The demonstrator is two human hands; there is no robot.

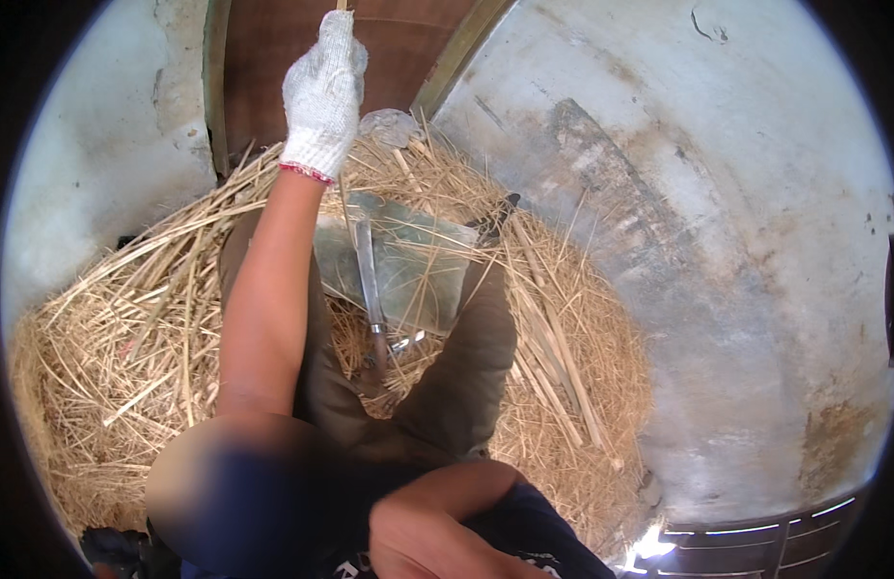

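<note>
My left hand (323, 95) wears a white knitted glove with a red cuff, and its arm is stretched far forward. The fingers are closed around a thin pale strip (342, 5), whose tip sticks out above them; a narrow length also shows below the fist. My bare right arm (437, 521) is folded close to my body at the lower edge, and its hand does not show. Between my legs rests a knife (369, 275), its long blade pointing away and its brown handle toward me. A greenish sheet (423, 275) lies across my lap, with loose straw-like strands over it.
Heaps of dry shavings and strips (128, 328) surround my legs. Longer flat strips (563, 367) lie at my right. Beyond stands a brown door panel (398, 58) in a wooden frame. A stained pale wall (678, 251) curves along the right, another wall (119, 125) at the left.
</note>
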